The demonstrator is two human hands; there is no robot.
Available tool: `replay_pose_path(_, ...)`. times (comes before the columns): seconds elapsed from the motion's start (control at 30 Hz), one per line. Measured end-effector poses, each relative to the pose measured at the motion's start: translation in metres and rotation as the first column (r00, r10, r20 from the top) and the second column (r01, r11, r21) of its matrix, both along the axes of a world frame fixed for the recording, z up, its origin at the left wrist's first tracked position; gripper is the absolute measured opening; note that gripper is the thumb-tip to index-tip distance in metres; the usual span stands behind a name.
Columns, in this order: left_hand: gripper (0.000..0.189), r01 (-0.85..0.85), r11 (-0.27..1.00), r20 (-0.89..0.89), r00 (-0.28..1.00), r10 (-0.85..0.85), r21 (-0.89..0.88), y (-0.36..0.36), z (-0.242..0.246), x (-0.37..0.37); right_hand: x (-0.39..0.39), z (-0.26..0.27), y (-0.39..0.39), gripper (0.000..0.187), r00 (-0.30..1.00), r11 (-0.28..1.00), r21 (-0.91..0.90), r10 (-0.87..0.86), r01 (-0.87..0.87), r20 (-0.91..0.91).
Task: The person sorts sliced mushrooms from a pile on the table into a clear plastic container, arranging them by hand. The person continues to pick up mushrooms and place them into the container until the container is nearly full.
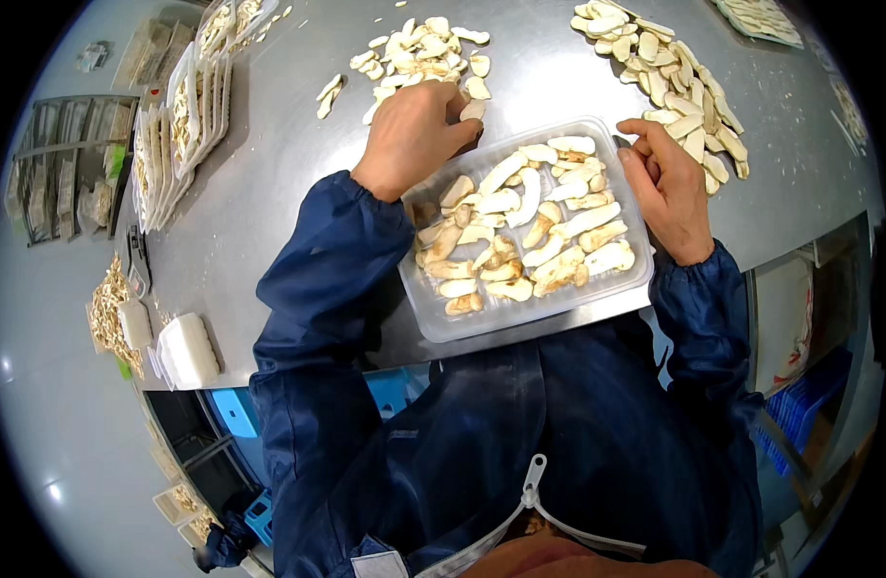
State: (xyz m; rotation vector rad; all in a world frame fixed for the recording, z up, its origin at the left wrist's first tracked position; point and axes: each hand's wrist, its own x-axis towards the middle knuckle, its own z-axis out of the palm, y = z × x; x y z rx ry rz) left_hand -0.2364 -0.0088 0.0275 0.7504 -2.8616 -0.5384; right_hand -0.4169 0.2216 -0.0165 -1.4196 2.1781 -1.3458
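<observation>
A clear plastic tray [430,318] sits at the steel table's front edge. Sliced mushrooms [502,202], pale with some browned pieces, lie spread inside it. My left hand [421,134] is over the tray's far left side, at the near edge of a loose heap of mushroom slices [425,47]. Its fingertips are turned away and partly hidden, so any grip on a slice cannot be made out. Beside the tray's right rim is my right hand [667,188], thumb and forefinger apart with nothing visible between them. A long pile of larger slices [677,87] lies just beyond it.
Filled trays [190,130] stand on edge at the left of the steel table [269,137]. White empty trays [190,350] and a dark-handled tool [138,260] lie near the left edge. Another filled tray [764,18] is at far right. Blue crates [804,412] sit below the table.
</observation>
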Motion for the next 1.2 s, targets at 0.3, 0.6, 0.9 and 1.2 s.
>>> replay_pose_path(0.3,0.021,0.021,0.958,-0.106,0.994,0.010,0.285,0.006,0.031,0.038,0.001,-0.002,-0.001,0.021,1.000,1.000,-0.007,-0.012,0.012,0.014)
replay_pose_path(0.6,0.018,-0.056,0.976,0.008,0.998,0.055,0.212,0.026,0.032,0.099,0.000,-0.006,-0.001,0.020,1.000,1.000,-0.025,-0.009,0.009,-0.004)
replay_pose_path(0.9,0.017,0.002,0.993,-0.072,0.997,0.006,0.119,0.041,0.019,0.092,-0.001,-0.010,-0.001,0.022,1.000,1.000,-0.013,-0.012,0.012,-0.006)
replay_pose_path(1.2,0.014,-0.080,0.990,-0.124,0.990,0.066,-0.115,0.042,0.024,0.089,-0.001,-0.007,0.000,0.022,1.000,1.000,-0.007,-0.008,0.008,-0.016)
